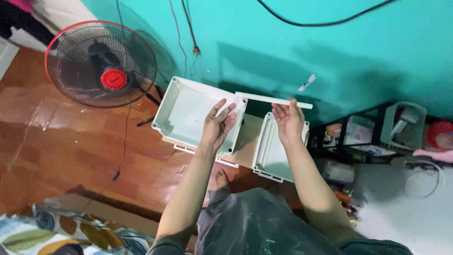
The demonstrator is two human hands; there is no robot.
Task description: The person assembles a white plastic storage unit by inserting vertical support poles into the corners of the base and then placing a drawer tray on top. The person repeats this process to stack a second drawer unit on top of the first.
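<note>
My left hand (218,123) is raised with fingers spread, its fingertips near the left end of a thin white strip (264,98). My right hand (289,121) pinches that strip near its right end and holds it level in the air. Below the hands lie a white plastic enclosure box (181,111), open side up, and its white lid (273,156), both resting on a piece of brown cardboard (247,141) on the wooden floor. My left hand overlaps the box's right rim in view.
A red-rimmed standing fan (101,63) stands at the left by the turquoise wall, its cord trailing over the floor. A black rack (373,132) with containers sits at the right. My foot (222,178) and a patterned cloth (61,231) are below.
</note>
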